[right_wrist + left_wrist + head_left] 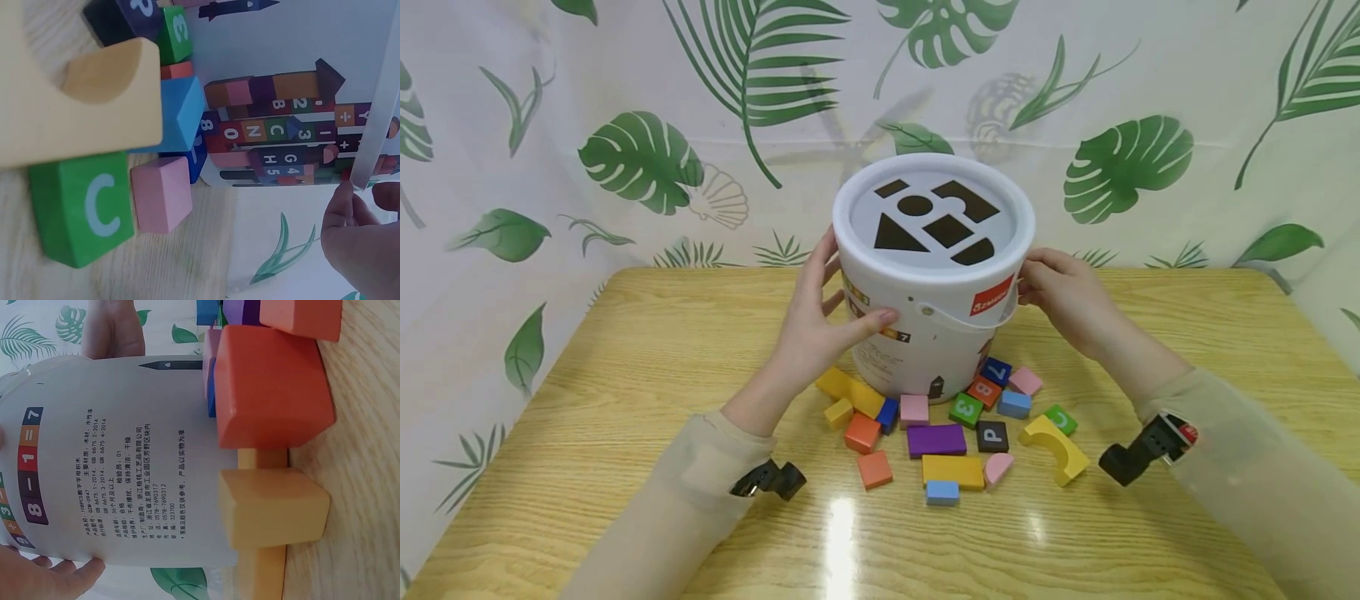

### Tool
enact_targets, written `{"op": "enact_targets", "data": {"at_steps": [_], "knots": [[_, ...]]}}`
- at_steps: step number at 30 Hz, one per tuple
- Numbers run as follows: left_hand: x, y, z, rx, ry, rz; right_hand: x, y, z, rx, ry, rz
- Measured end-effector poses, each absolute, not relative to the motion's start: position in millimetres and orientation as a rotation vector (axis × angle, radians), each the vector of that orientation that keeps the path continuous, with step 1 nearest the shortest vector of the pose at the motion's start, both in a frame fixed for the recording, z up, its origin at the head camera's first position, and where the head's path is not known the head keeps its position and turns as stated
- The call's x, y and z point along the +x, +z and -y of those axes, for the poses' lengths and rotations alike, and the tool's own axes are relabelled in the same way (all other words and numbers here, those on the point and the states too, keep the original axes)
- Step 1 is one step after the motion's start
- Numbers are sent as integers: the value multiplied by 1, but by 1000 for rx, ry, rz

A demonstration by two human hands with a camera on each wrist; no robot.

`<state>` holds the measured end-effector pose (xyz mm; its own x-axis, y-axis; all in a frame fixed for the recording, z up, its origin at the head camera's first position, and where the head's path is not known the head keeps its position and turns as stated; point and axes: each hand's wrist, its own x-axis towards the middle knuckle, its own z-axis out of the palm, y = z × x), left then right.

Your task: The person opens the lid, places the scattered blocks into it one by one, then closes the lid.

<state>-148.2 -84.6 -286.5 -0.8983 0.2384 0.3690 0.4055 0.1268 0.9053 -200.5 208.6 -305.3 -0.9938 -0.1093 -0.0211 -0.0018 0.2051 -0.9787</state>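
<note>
A white bucket (917, 358) stands upright on the wooden table, its lid (861, 221) cut with dark shaped holes. My left hand (820, 317) grips its left side, thumb across the printed front and fingers round the side. At the right side, my right hand (1071, 296) has its fingers curled at the thin white handle (375, 112); in the right wrist view fingertips and thumb pinch its lower end. Coloured blocks lie round the base, among them a purple block (936, 440), a yellow arch (1054, 446) and a green block (84, 209) marked C.
More blocks lie in front of the bucket: an orange block (275, 387), a black one (992, 436) marked P and a small light blue one (942, 492). Behind the table (647, 375) hangs a leaf-patterned cloth (880, 100).
</note>
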Motion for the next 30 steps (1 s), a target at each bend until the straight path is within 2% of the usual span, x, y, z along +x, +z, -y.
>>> {"op": "enact_targets", "data": {"at_steps": [14, 22, 30], "knots": [[-148, -287, 84, -683, -1881, 2214, -198, -299, -209, -171, -1887, -2460], [-147, -287, 83, -688, -1877, 2215, -196, -286, -220, -336, -2185, -2188], [-147, -285, 83, -681, -1870, 2228, -193, -261, -226, -389, -2410, -2000]]}}
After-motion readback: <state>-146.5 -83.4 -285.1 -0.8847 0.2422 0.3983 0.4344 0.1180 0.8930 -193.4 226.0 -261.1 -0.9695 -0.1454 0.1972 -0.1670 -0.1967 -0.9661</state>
